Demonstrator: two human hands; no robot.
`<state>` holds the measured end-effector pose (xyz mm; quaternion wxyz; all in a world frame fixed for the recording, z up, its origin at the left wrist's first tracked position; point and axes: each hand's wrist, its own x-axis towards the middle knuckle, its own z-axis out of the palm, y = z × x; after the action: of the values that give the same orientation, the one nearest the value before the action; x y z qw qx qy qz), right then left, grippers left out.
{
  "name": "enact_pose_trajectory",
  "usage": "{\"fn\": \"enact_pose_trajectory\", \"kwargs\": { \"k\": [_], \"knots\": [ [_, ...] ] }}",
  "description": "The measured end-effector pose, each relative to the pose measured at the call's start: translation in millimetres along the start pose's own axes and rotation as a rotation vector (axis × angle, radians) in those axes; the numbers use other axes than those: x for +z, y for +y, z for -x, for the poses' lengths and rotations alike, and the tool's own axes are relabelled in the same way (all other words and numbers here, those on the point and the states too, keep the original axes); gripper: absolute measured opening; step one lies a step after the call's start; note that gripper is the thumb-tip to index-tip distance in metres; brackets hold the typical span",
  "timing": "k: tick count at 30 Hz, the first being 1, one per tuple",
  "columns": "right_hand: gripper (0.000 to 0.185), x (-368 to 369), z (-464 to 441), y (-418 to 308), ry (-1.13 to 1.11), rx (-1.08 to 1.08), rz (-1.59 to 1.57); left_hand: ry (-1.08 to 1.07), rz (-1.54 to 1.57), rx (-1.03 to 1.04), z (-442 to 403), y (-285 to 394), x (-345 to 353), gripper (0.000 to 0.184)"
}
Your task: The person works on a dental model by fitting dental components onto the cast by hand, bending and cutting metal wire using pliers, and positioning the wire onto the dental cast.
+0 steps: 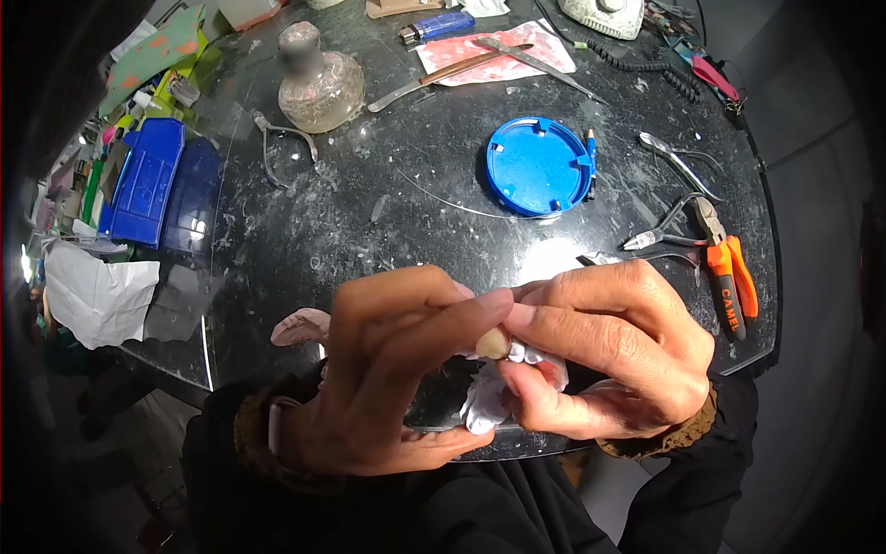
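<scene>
Both hands meet at the front of the dark table, around a white plaster dental cast (484,402) with tooth-shaped bumps and a pinkish patch. An ivory-coloured, tooth-like piece (494,343) shows on it between the fingertips. My right hand (618,351) is closed on the cast, thumb below and fingers above. My left hand (392,360) has its fingertips pressed together at the top of the cast, and its thumb reaches the lower edge. Whatever lies between the touching fingertips is hidden. A pale pink, rounded piece (300,326) juts out left of my left hand, partly covered by it.
Ahead lie a blue round lid (537,168), a thin wire (443,198), small pliers (286,148) and a glass bottle (318,88). Orange-handled pliers (729,268) and more pliers (678,162) are at right. Knives (452,76) rest on pink-stained paper; a blue box (146,180) stands left.
</scene>
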<state>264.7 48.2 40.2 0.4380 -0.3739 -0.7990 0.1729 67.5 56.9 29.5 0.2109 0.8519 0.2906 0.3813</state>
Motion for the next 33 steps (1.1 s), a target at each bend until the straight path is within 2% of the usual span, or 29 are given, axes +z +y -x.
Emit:
{"fn": "enact_pose_trajectory", "kwargs": {
  "k": [5, 7, 12, 17, 23, 33],
  "knots": [
    [0.028, 4.4, 3.0, 3.0, 0.029, 0.002, -0.036, 0.033, -0.153, 0.110, -0.8, -9.8, -0.5, 0.076],
    [0.028, 6.1, 1.2, 5.7, 0.049, -0.025, -0.069, -0.010, -0.168, 0.075, 1.7, -8.5, -2.3, 0.078],
    [0.027, 3.5, 0.1, 6.4, 0.030, -0.013, -0.098, -0.063, 0.102, -0.017, 1.3, -4.0, -6.1, 0.089],
    [0.028, 5.3, 1.1, 10.6, 0.033, -0.021, -0.098, -0.068, 0.109, -0.030, 2.0, -5.5, -5.7, 0.091],
    [0.033, 8.4, 0.7, 9.3, 0.052, -0.087, 0.045, -0.077, 0.158, -0.057, 4.1, -7.2, -4.6, 0.091],
    [0.027, -2.4, -0.6, 0.9, -0.023, -0.087, 0.180, -0.130, -0.068, 0.041, -0.6, -12.0, -10.5, 0.085]
  ]
}}
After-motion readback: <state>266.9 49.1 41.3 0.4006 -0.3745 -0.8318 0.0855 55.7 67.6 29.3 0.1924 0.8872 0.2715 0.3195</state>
